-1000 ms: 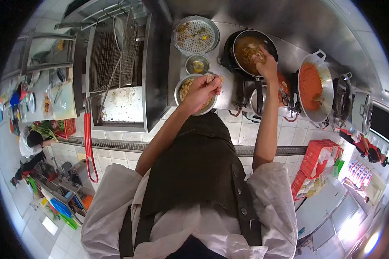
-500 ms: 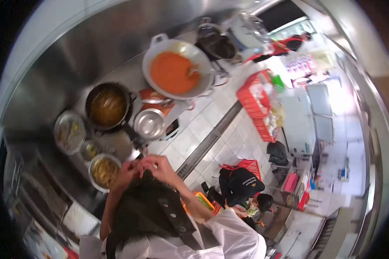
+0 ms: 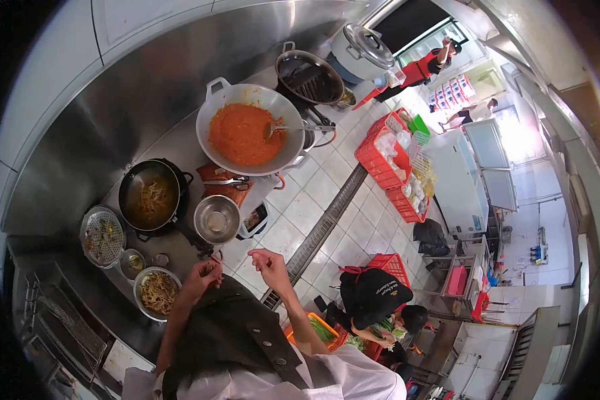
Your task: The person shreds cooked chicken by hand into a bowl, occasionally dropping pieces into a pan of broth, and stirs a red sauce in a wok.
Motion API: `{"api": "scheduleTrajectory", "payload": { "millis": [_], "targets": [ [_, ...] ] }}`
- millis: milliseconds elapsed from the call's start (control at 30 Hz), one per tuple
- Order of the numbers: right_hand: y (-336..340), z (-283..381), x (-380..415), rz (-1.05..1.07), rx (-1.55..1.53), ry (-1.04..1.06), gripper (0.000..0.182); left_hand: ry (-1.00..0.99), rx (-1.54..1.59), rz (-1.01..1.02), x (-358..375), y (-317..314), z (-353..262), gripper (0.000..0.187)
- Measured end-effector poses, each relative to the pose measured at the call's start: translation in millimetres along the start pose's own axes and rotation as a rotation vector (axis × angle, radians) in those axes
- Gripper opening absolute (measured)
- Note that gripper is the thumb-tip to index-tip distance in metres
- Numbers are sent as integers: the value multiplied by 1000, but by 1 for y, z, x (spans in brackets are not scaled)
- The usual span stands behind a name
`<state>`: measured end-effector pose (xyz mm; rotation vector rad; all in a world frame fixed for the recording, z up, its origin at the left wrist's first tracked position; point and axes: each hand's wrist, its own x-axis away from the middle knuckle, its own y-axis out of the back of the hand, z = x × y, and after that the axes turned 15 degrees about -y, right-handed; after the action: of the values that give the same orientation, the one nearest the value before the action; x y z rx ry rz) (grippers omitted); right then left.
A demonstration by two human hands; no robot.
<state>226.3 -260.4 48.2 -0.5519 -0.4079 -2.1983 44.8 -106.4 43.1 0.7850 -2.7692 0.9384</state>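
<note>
Hovering near steel bowl point(image 3: 217, 221): left hand point(image 3: 205, 276), right hand point(image 3: 269, 264), fingers point(image 3: 259, 255) curled, hold unclear.

One head-worn camera is looking forward and down from close above the hands point(image 3: 272, 265), taking in tabletop point(image 3: 180, 143) and floor point(image 3: 357, 227).

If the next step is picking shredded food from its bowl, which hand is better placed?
Probably the left hand: it is nearer to the bowl with shredded food, while the right hand is farther off, beyond the left.
</note>
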Motion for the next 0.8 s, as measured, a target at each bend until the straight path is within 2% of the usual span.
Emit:
{"api": "scheduleTrajectory", "payload": {
  "millis": [133,233,300,333,367,400,433,567,633,667,700,767,800],
  "targets": [
    [12,-47,-28,-32,7,19,16,0,-25,-83,4,1,-5,21],
    [32,-110,-56,-50,22,-145,19,-14,-44,-122,7,-1,-17,18],
    [47,-167,-69,50,-346,-40,24,-37,-96,-101,9,6,-21,16],
    [53,-165,-60,95,-427,-59,21,-48,-141,-66,13,16,-16,16],
    [62,-193,-73,35,-296,-53,17,-66,-80,-109,18,19,-13,16],
    [60,-195,-76,-39,-336,-69,15,-108,-22,-149,20,21,-12,16],
    [67,-207,-89,-135,-176,-132,16,-82,-23,-190,25,26,-12,16],
    [73,-208,-133,-331,-277,-251,16,-52,-53,-320,36,33,-9,17],
    [77,-219,-171,-341,-366,-222,19,-26,-68,-376,43,32,-11,18],
    [74,-218,-194,-334,-538,-288,19,-11,-58,-402,44,33,-12,18],
    [81,-232,-217,-171,-642,-264,25,-3,-51,-436,46,36,-15,18],
    [93,-258,-252,-253,-507,-428,38,-11,-94,-400,48,43,-10,17],
    [100,-272,-254,-266,-433,-389,46,10,-125,-400,47,43,-9,17]
  ]
}}
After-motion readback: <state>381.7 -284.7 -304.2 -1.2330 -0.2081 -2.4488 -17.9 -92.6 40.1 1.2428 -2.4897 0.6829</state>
